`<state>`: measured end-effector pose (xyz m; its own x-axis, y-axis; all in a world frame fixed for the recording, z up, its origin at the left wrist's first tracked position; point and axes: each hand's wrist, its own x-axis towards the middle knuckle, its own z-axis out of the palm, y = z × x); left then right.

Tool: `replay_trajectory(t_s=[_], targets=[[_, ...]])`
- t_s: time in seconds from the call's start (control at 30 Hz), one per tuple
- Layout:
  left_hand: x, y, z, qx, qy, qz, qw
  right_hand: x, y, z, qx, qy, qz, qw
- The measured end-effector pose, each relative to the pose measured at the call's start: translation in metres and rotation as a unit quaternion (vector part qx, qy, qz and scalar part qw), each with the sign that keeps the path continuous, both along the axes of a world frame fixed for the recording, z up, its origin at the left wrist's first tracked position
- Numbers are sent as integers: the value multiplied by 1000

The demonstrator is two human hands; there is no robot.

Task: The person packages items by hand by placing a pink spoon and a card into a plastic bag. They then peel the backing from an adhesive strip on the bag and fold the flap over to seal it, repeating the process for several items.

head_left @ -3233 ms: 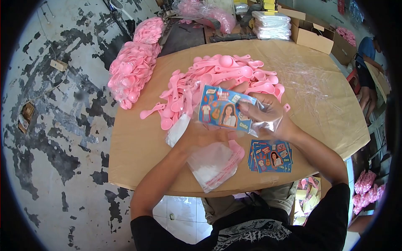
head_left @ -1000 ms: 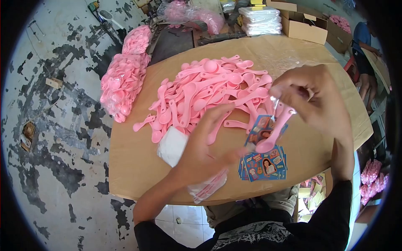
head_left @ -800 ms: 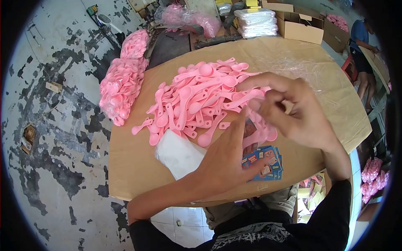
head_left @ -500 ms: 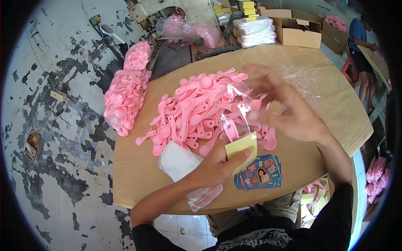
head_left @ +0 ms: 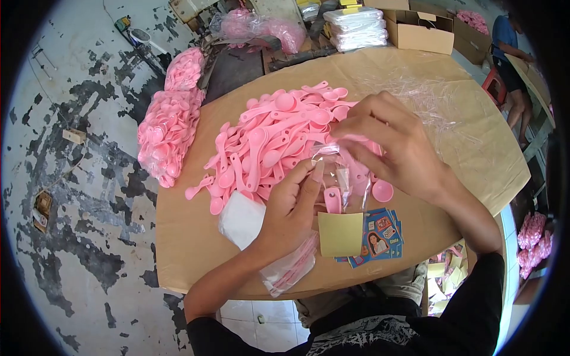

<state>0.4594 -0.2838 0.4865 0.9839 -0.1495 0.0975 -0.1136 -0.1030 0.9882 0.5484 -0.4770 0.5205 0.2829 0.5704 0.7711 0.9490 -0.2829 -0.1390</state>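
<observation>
A clear plastic bag (head_left: 355, 199) hangs in front of me, with a pink measuring spoon (head_left: 333, 200) and a pale yellow card (head_left: 340, 235) inside. My left hand (head_left: 295, 199) pinches the bag's upper left edge between thumb and fingers. At the bag's top right, my right hand (head_left: 396, 142) has its fingers curled in at the opening, closed on the plastic; the exact grip is partly hidden. Behind the bag lies a heap of pink spoons (head_left: 255, 139). Printed blue cards (head_left: 380, 237) are stacked on the table just below, partly covered by the bag.
A packet of white plastic bags (head_left: 242, 222) lies left of my left forearm on the brown-covered table (head_left: 196, 255). Filled bags of pink spoons (head_left: 169, 133) stand at the left edge. Crumpled clear film (head_left: 424, 95), cartons (head_left: 421, 35) and another person (head_left: 507, 53) are farther off.
The bag has turned to hang upright, its yellow card now facing me flat. My left hand has shifted from the card up to the bag's top edge; my right hand has come in to the opening.
</observation>
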Motion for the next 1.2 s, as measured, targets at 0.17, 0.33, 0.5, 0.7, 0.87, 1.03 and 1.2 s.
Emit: replay_trajectory(t_s=[0.17,0.33,0.5,0.7,0.87,1.03,1.2], targets=[[-1,-7,-6,-3,-38,45,998,-3,8,-15,-22,-39,-9,999],[0,-1,-9,175,-96,60,978,3,8,-26,-63,-52,-22,996],[1,-1,-14,239,-120,36,963,5,8,-30,-95,-11,-31,995],[3,-3,-18,103,-142,43,984,29,-11,-10,123,235,32,964],[14,2,-3,-56,-11,45,997,87,-93,19,-32,474,92,875],[22,8,-5,-108,81,27,990,149,-124,-42,-134,53,-296,944],[26,16,-11,-134,149,-4,980,96,-96,7,-27,244,-103,964]])
